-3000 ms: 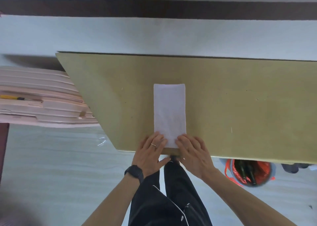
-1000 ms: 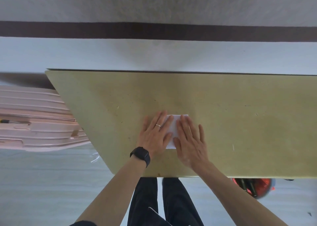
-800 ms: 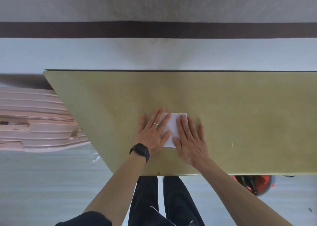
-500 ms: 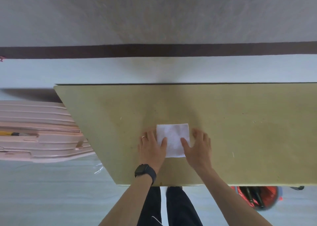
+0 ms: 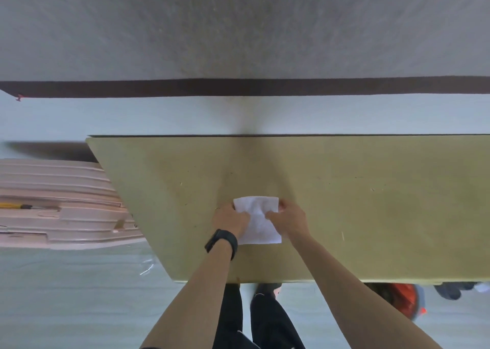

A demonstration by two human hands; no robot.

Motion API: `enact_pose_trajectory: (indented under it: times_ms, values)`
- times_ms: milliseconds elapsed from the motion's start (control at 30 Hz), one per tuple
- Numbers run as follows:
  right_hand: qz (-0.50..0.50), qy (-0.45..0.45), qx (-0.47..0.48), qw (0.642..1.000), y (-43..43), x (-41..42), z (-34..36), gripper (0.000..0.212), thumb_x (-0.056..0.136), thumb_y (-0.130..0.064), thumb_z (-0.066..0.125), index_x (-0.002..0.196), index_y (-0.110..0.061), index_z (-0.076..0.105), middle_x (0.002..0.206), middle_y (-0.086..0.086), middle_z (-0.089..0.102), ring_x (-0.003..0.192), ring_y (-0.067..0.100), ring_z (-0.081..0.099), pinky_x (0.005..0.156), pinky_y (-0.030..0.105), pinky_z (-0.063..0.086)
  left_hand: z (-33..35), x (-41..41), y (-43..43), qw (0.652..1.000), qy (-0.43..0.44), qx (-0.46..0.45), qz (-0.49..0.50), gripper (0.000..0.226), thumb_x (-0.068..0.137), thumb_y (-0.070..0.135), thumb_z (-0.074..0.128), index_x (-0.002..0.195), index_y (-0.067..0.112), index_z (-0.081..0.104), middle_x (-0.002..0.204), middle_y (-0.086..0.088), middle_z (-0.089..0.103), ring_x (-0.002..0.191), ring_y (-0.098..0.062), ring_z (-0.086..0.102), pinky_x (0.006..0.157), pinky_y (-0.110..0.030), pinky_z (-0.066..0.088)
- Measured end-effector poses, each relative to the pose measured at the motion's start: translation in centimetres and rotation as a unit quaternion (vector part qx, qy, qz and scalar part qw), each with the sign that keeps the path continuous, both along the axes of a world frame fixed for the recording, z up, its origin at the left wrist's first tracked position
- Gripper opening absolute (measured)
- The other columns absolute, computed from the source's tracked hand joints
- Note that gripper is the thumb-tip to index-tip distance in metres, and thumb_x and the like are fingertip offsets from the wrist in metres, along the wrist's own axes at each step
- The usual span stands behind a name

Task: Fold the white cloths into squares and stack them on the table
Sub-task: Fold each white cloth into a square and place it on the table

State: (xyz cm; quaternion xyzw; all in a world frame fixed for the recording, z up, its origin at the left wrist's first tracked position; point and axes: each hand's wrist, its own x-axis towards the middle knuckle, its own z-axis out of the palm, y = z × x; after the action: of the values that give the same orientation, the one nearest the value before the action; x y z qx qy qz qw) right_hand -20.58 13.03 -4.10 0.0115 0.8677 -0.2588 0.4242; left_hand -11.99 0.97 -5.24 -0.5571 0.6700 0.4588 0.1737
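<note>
At the far left a pink case (image 5: 61,205) was seen on the floor beside the table (image 5: 371,216), with a small yellow item (image 5: 10,205) lying on it. No lettering could be made out on either.

On the table, near its middle and toward the near edge, one white cloth (image 5: 258,225) was found, already folded down to a rough square. It was gripped at both side edges. The left hand (image 5: 230,220), with a dark watch (image 5: 222,243) on its wrist, was closed on the left edge, fingers curled over the fabric. The right hand (image 5: 290,220) was closed on the right edge in the same manner. The cloth was puckered between the two grips, and its far part seemed slightly raised, though this could not be settled.

The folding of this cloth was judged done, and the step in hand was taken to be the lifting or shifting of the square to its stacking place. No other cloth and no stack were in view, so this piece might well serve as the base. The next move was judged to call for an even hold on both edges, so that the layers would not slip open, and for a flat setting-down.

At the right, beneath the table edge, an orange-red object (image 5: 403,299) was partly hidden. No brand, label or writing could be read anywhere, the watch face included.
</note>
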Motion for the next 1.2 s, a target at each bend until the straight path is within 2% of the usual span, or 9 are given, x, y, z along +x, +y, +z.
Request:
enact_pose_trajectory:
  times_ms: [133, 233, 400, 533, 667, 733, 833, 1033, 1200]
  values:
    - [-0.025, 0.006, -0.093, 0.995, 1.1, 0.2, 2.4, 0.021, 0.086, -0.024, 0.067, 0.103, -0.020, 0.054, 0.096, -0.006, 0.059, 0.078, 0.010, 0.054, 0.056, 0.020, 0.040, 1.8, 1.1, 0.2, 0.992, 0.076, 0.069, 0.080, 0.041, 0.083, 0.022, 0.071, 0.118, 0.011, 0.054, 0.111, -0.007, 0.064, 0.100, -0.028, 0.063, 0.089, -0.045, 0.055]
    - [-0.009, 0.032, -0.149, 0.988, 1.5, -0.3, 5.6, 0.037, 0.082, -0.026, 0.075, 0.113, -0.029, 0.055, 0.100, -0.009, 0.065, 0.083, 0.003, 0.059, 0.054, 0.016, 0.040, 4.1, 1.9, 0.0, 0.978, 0.136, 0.100, 0.119, 0.057, 0.078, 0.009, 0.078, 0.125, 0.008, 0.046, 0.114, -0.011, 0.064, 0.099, -0.027, 0.064, 0.085, -0.043, 0.055]
    - [0.144, 0.093, -0.180, 0.969, 1.0, -1.2, 12.5, 0.040, 0.080, -0.026, 0.075, 0.118, -0.029, 0.062, 0.102, -0.012, 0.068, 0.089, 0.009, 0.064, 0.069, 0.018, 0.046, 10.1, 2.7, -1.2, 0.976, 0.204, 0.065, 0.031, 0.089, 0.079, 0.009, 0.079, 0.151, 0.025, 0.028, 0.131, -0.004, 0.049, 0.117, -0.023, 0.052, 0.091, -0.036, 0.045]
    - [0.302, 0.171, -0.153, 0.925, -0.2, -1.1, 18.7, 0.023, 0.084, -0.033, 0.064, 0.104, -0.022, 0.065, 0.097, -0.004, 0.070, 0.083, 0.019, 0.065, 0.075, 0.037, 0.055, 16.5, 3.5, -2.1, 0.961, 0.249, -0.062, -0.107, 0.064, 0.078, 0.018, 0.080, 0.134, 0.033, 0.053, 0.128, 0.012, 0.047, 0.122, -0.012, 0.045, 0.095, -0.030, 0.038]
    - [0.379, 0.223, -0.147, 0.886, -1.7, 0.1, 24.2, 0.018, 0.087, -0.038, 0.064, 0.099, -0.025, 0.067, 0.090, -0.006, 0.069, 0.080, 0.016, 0.063, 0.071, 0.032, 0.053, 21.6, 5.5, -2.6, 0.946, 0.247, -0.148, -0.147, 0.053, 0.077, 0.046, 0.078, 0.125, 0.028, 0.063, 0.125, 0.014, 0.061, 0.118, -0.012, 0.053, 0.100, -0.036, 0.042]
    - [0.401, 0.232, -0.158, 0.872, -2.5, 1.2, 26.3, 0.014, 0.087, -0.036, 0.064, 0.097, -0.027, 0.069, 0.087, -0.008, 0.069, 0.080, 0.015, 0.063, 0.071, 0.033, 0.053, 23.7, 7.0, -2.7, 0.934, 0.282, -0.169, -0.141, 0.050, 0.076, 0.048, 0.077, 0.121, 0.034, 0.062, 0.121, 0.018, 0.063, 0.114, -0.007, 0.055, 0.096, -0.034, 0.044]
    - [0.454, 0.233, -0.179, 0.841, -3.9, 3.7, 28.8, 0.017, 0.088, -0.036, 0.063, 0.102, -0.032, 0.070, 0.094, -0.011, 0.071, 0.085, 0.012, 0.063, 0.076, 0.031, 0.053, 26.7, 10.1, -3.0, 0.924, 0.320, -0.177, -0.113, 0.054, 0.078, 0.034, 0.080, 0.126, 0.036, 0.057, 0.123, 0.022, 0.061, 0.114, -0.002, 0.053, 0.096, -0.029, 0.043]
    - [0.529, 0.254, -0.235, 0.775, -8.7, 12.7, 32.3, 0.014, 0.085, -0.039, 0.066, 0.095, -0.031, 0.072, 0.086, -0.010, 0.071, 0.077, 0.009, 0.063, 0.070, 0.030, 0.053, 30.5, 22.5, -4.6, 0.917, 0.339, -0.212, 0.005, 0.013, 0.080, 0.035, 0.079, 0.084, 0.027, 0.070, 0.087, 0.013, 0.070, 0.084, 0.003, 0.062, 0.073, -0.014, 0.041]
    - [0.584, 0.207, -0.300, 0.726, -12.6, 26.5, 33.6, 0.010, 0.080, -0.030, 0.072, 0.079, -0.026, 0.063, 0.067, -0.010, 0.060, 0.058, 0.002, 0.050, 0.057, 0.020, 0.040, 32.2, 40.8, -4.0, 0.878, 0.375, -0.224, 0.196, 0.020, 0.081, 0.023, 0.081, 0.083, 0.008, 0.068, 0.082, -0.007, 0.071, 0.077, -0.013, 0.067, 0.075, -0.027, 0.051]
